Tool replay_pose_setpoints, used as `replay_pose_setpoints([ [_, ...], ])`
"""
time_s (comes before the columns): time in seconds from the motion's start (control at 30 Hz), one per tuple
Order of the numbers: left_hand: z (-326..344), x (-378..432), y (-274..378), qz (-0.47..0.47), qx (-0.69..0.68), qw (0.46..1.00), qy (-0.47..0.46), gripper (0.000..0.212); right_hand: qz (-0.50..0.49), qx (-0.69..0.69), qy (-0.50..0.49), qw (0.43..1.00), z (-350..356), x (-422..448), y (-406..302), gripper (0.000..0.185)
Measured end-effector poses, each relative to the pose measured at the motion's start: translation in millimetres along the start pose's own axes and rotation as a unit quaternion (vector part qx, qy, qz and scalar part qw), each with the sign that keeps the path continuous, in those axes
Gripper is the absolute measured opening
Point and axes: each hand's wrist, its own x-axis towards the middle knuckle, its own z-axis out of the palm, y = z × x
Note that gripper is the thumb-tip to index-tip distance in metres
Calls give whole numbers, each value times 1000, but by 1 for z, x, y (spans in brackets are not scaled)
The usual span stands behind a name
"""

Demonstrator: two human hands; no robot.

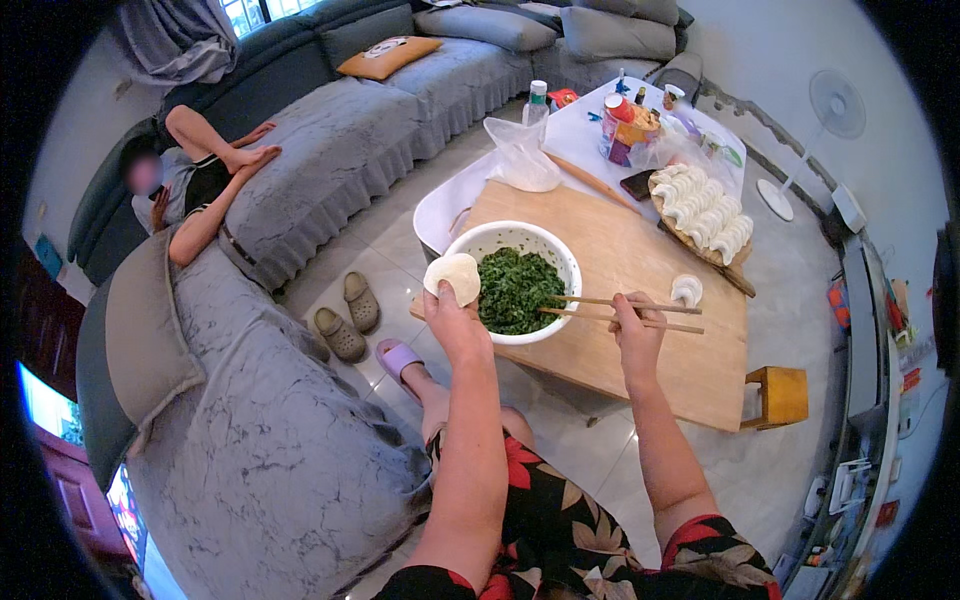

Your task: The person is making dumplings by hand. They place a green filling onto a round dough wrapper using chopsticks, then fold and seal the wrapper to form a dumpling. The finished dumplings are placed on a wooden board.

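Observation:
My left hand holds a round dumpling wrapper by its near edge, over the left rim of a white bowl. Dark green chopped filling covers the bottom of the bowl. A pair of wooden chopsticks is gripped in my right hand, with the tips in the filling at its right side. One folded dumpling lies by itself on the wooden board, just beyond my right hand. Farther back, rows of dumplings fill a round tray.
A rolling pin and a plastic bag lie behind the bowl. A phone is beside the tray. Snack containers and a bottle stand at the back. Another person reclines on the sofa. A wooden stool is at right.

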Motion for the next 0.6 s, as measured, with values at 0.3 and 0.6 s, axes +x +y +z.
replay_pose_setpoints([
  [0.3, 4, -4, 2, -20, 14, 1000, -4, 29, 17, 12, 19, 1000, 1, -9, -1, 18],
  [0.6, -1, 1, -2, -28, 41, 998, -34, 28, 62, 77, 33, 995, 6, -4, 12, 19],
])
